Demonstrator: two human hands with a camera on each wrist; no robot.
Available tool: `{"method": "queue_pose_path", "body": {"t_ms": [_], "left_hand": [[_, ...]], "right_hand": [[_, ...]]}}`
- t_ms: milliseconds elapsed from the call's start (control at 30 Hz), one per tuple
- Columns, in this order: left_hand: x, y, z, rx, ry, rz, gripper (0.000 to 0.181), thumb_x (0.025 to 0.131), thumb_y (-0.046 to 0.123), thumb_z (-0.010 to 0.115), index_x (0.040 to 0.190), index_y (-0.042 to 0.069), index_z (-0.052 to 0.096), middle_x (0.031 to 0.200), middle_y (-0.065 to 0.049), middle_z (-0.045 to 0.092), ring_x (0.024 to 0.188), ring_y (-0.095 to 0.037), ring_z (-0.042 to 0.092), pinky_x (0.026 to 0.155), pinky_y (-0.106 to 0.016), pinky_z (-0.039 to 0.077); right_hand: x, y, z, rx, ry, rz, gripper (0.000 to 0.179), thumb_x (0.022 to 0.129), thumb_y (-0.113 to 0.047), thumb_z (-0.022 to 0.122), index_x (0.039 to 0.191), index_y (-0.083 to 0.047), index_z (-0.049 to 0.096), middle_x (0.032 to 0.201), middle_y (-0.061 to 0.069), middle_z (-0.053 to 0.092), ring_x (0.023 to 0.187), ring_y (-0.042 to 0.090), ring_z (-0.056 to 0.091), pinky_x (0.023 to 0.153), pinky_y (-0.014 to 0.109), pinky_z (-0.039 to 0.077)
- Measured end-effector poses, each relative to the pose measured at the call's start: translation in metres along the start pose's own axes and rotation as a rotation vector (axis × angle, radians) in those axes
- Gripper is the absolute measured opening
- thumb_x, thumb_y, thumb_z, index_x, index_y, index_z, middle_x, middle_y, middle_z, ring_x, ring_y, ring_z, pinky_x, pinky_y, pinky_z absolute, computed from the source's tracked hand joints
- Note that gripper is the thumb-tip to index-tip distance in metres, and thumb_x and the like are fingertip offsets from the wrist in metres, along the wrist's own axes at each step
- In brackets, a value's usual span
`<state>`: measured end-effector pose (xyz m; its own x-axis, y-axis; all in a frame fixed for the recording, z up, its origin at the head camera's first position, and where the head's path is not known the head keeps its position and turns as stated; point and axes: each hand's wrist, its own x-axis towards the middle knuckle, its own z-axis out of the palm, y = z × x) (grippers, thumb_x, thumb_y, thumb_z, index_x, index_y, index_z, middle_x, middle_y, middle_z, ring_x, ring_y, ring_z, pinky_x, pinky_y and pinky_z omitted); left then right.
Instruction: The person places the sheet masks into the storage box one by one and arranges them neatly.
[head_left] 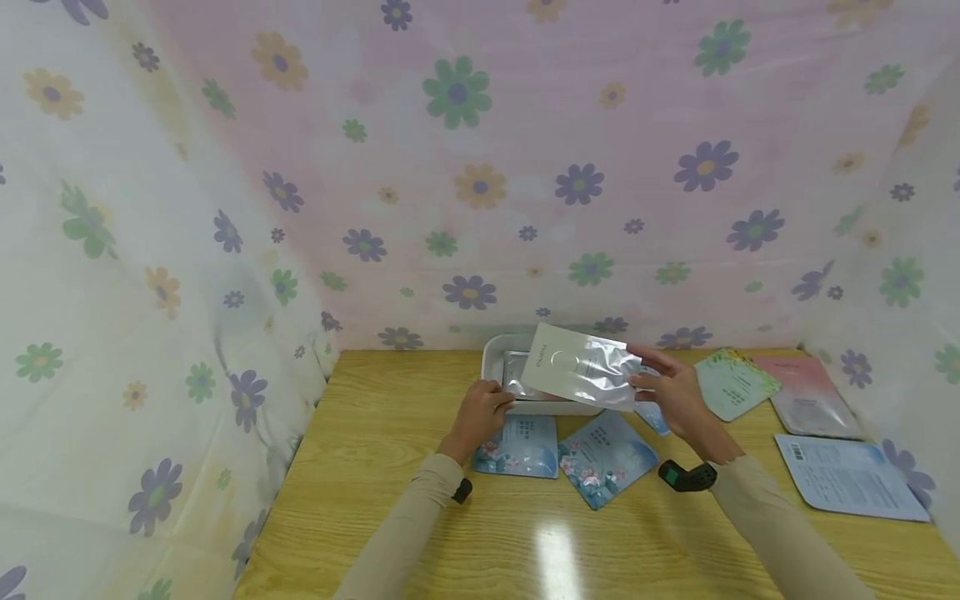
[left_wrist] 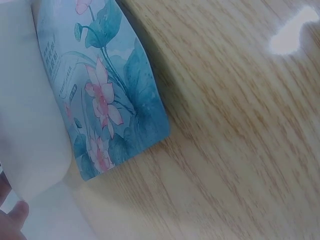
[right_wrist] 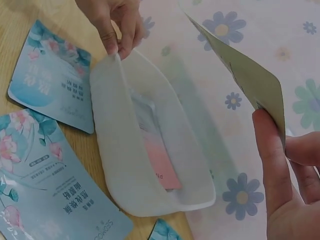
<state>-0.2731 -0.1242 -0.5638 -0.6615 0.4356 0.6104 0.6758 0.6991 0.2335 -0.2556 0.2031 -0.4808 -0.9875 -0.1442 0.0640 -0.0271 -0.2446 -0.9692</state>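
My right hand (head_left: 671, 402) grips the right edge of a cream and silver face mask packet (head_left: 576, 367), tilted above the white plastic bin (head_left: 555, 407). In the right wrist view, that packet (right_wrist: 250, 75) shows nearly edge-on between thumb and fingers. My left hand (head_left: 480, 417) pinches the bin's rim at its front left corner; the right wrist view shows this hand (right_wrist: 117, 22) at the near end of the bin (right_wrist: 115, 145). Inside lies a packet with a pink end (right_wrist: 162, 162). Two blue lotus-print packets (head_left: 525, 450) (head_left: 606, 460) lie in front of the bin.
Right of the bin lie a green packet (head_left: 735, 385), a pink and silver packet (head_left: 810, 396) and a pale blue packet (head_left: 851, 475), back side up. Another blue packet (head_left: 652, 415) is partly hidden by my right hand. Flowered curtains (head_left: 480, 167) enclose the wooden table (head_left: 360, 467).
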Motion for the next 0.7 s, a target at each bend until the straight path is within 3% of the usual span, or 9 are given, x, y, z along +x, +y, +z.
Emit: {"method": "queue_pose_path", "body": {"t_ms": [333,533,700], "left_hand": [[0.000,0.000,-0.001,0.011,-0.044,-0.034,0.007,0.083,0.011,0.073,0.088,0.007,0.076,0.081,-0.005,0.062,0.077,-0.019,0.055,0.072,-0.031,0.047],[0.000,0.000,-0.001,-0.009,-0.027,-0.002,0.005,0.083,0.010,0.073,0.086,0.007,0.076,0.078,-0.005,0.062,0.074,-0.020,0.055,0.071,-0.033,0.046],[0.000,-0.001,-0.001,0.011,-0.008,0.026,0.005,0.081,0.009,0.074,0.084,0.006,0.076,0.078,-0.005,0.062,0.074,-0.020,0.056,0.072,-0.034,0.046]], "right_hand": [[0.021,0.008,0.008,-0.111,0.022,0.055,0.043,0.090,0.006,0.057,0.132,0.004,0.050,0.122,0.000,0.046,0.083,0.009,0.056,0.061,0.025,0.052],[0.038,0.015,0.012,-0.133,0.043,0.103,0.043,0.090,0.004,0.058,0.133,0.006,0.049,0.123,0.003,0.047,0.075,0.010,0.057,0.063,0.025,0.052],[0.052,0.023,0.014,-0.142,0.021,0.136,0.046,0.092,0.003,0.055,0.136,0.007,0.044,0.127,0.010,0.046,0.082,0.011,0.059,0.064,0.025,0.052]]}}
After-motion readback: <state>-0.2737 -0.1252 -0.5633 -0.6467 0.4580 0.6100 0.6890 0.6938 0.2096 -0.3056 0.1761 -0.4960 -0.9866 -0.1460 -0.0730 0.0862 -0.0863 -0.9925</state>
